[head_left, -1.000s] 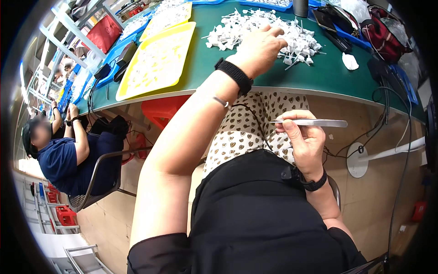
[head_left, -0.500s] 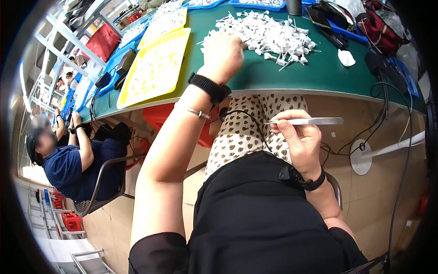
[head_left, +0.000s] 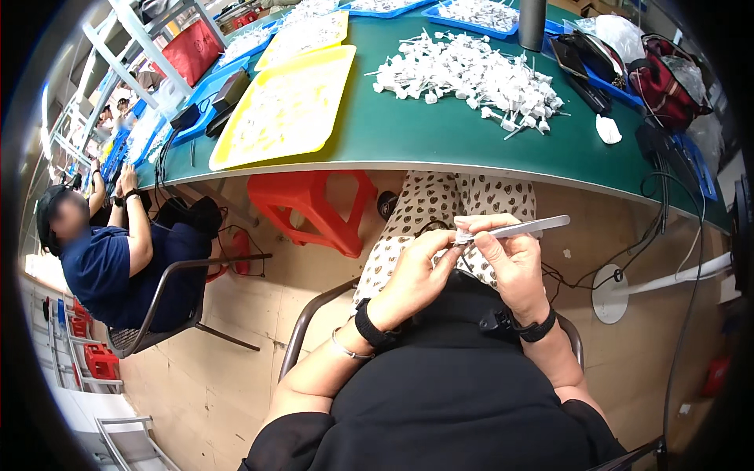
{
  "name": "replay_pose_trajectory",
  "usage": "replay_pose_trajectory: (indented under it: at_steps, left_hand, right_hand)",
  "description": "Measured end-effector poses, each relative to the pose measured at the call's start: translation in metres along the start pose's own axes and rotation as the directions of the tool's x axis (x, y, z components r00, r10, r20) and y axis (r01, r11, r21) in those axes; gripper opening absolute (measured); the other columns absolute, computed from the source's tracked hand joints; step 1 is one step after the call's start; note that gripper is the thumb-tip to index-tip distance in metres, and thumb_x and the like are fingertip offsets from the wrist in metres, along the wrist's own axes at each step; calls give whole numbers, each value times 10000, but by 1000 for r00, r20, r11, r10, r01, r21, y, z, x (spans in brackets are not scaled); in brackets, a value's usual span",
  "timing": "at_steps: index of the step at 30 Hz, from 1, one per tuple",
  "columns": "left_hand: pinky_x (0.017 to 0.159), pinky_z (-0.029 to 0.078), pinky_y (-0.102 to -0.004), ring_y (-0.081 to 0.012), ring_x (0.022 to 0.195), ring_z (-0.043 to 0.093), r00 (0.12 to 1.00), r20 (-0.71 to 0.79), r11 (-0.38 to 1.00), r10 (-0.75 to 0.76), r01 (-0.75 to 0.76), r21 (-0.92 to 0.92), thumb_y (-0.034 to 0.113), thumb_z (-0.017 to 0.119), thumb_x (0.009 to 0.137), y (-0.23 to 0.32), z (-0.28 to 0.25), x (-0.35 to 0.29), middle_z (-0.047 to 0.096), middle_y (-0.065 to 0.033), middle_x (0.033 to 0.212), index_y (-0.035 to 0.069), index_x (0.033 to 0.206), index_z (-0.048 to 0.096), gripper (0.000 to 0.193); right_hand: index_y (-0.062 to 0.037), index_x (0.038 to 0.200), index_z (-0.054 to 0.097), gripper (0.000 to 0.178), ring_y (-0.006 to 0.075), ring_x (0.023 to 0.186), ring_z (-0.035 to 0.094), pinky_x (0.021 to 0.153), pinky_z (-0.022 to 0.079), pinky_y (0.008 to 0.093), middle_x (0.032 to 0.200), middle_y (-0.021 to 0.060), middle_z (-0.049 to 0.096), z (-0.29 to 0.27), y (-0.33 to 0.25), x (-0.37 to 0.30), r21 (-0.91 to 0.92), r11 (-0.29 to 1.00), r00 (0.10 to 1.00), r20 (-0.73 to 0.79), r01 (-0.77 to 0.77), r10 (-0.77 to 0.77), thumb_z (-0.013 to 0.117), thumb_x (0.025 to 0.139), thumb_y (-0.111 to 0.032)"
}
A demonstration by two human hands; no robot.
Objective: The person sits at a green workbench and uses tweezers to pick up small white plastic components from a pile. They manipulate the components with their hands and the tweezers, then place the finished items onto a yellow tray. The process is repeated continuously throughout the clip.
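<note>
Above my lap, my left hand (head_left: 415,281) pinches a small white plastic piece (head_left: 463,235) between thumb and fingertips. My right hand (head_left: 514,271) is closed on metal tweezers (head_left: 542,224), whose tips reach the white piece; the fingers partly hide the contact. Both hands are close together, just off the table's near edge. On the green table (head_left: 408,141) beyond them lies a loose heap of white plastic pieces (head_left: 471,78) with thin stems.
Left of the heap, a yellow tray (head_left: 343,86) holds more small pieces. Blue trays (head_left: 471,30) line the back. A dark cylinder (head_left: 532,23) stands behind the heap; bags (head_left: 667,82) and cables are at right. A red stool (head_left: 310,196) sits underneath; a person (head_left: 141,259) sits at left.
My left hand has come back from the heap to my lap, bringing a white piece to the tweezers. My right hand has shifted slightly, tilting the tweezers upward. The view has moved too.
</note>
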State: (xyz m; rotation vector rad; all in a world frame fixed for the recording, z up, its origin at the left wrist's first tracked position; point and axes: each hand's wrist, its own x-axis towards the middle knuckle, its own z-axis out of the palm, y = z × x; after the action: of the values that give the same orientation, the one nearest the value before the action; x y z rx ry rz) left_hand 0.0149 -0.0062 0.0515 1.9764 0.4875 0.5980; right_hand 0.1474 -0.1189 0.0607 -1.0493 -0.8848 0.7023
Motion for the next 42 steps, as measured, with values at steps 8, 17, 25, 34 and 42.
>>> replay_pose_trajectory:
  at_steps: [8,17,25,34,42]
  left_hand:
    - [744,514,-335,-226,868,653,969,-124,967,213,-228,-115,22,697,926,-28,14,-9,662,-89,947,13,1067,695,141]
    - [717,567,-270,-112,795,678,997,-36,838,-68,37,-544,58,646,1005,-25,22,-17,685,-47,972,-2,1155,671,164]
    - [774,608,-267,-131,860,703,979,-131,960,154,-180,-215,34,660,999,-33,13,-15,685,-60,1002,-4,1106,702,121]
    - [706,553,-318,-211,802,687,958,-266,941,111,-188,-282,-45,726,883,-32,19,-15,692,-85,911,28,1040,726,173]
    - [725,553,-336,-258,816,688,934,-274,955,228,-269,-123,-57,710,887,-31,15,-14,682,-103,905,31,1040,714,177]
  right_hand:
    - [23,1147,657,153,185,1104,674,976,539,331,1213,152,719,1,3,-3,13,999,994,99,-53,52,635,1022,-61]
    - [16,1149,652,170,189,1084,680,968,545,337,1226,160,710,-2,3,-1,0,999,992,120,-39,38,656,1014,-88]
    - [41,1151,636,169,181,995,709,916,568,301,1086,125,717,-1,8,0,64,997,999,-36,37,-35,633,1027,-75]
    - [37,1032,708,110,151,831,709,736,564,276,950,86,732,12,1,-6,-337,938,992,-61,86,-113,690,988,-62]
    - [29,1026,714,102,170,778,707,702,556,286,924,90,728,12,4,-7,-448,884,986,-38,129,-163,691,985,-62]
